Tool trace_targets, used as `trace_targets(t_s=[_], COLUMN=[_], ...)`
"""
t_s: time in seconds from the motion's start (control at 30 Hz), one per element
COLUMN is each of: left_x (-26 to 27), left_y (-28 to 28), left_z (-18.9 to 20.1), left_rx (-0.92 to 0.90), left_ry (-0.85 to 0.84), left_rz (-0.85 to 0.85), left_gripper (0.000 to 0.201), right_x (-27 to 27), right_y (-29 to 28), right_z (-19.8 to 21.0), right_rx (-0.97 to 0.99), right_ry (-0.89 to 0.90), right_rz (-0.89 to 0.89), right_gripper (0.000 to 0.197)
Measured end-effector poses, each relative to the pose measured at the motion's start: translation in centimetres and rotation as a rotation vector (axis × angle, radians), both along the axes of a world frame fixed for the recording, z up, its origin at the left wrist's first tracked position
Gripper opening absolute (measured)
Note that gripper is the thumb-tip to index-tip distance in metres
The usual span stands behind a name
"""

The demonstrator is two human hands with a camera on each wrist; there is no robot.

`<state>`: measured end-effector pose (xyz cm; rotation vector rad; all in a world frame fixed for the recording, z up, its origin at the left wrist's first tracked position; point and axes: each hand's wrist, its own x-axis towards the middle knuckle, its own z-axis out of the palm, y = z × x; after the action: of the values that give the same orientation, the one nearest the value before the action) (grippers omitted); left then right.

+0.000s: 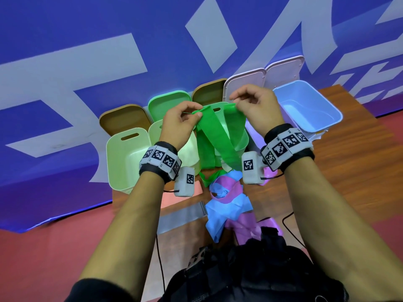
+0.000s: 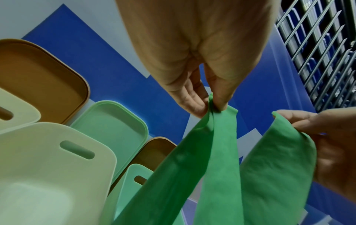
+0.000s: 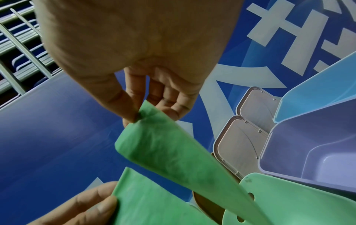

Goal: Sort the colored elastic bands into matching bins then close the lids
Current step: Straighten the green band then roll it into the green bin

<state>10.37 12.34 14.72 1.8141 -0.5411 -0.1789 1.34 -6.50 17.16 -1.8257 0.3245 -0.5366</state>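
Both grips pinch green band (image 1: pixel 218 136) top edge (above green bin (image 1: pixel 241 140)).

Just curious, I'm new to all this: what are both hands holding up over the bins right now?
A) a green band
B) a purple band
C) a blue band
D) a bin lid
A: the left hand and right hand each pinch an end of the green elastic band; blue and purple bands lie on the table.

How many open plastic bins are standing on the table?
5, in a row: pale green bin far left, a second pale green bin, mint green bin behind the band, lilac bin mostly hidden, light blue bin far right.
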Motion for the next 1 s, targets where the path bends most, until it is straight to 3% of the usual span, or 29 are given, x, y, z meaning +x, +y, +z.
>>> trace_targets(t_s=[0.2, 0.67, 1.0], left_x=[0.0, -1.0, -2.2], left_y=[-0.6, -1.9, -2.4], left_z=[1.3, 4.0, 6.7], left_rx=[-0.048, -0.137, -0.335], left_ry=[-0.075, -0.102, -0.032], left_rz=[-0.006, -0.026, -0.108], left_gripper=[0.013, 0.016, 0.009], right_x=[-0.4, -1.2, -1.0], right_y=[0.4, 1.2, 1.2], right_z=[1.5, 3.6, 5.2], right_rx=[0.097, 0.081, 0.128], right_ry=[-0.056, -0.097, -0.182], right_rz=[0.111, 0.252, 0.136], right_gripper=[0.027, 0.023, 0.024])
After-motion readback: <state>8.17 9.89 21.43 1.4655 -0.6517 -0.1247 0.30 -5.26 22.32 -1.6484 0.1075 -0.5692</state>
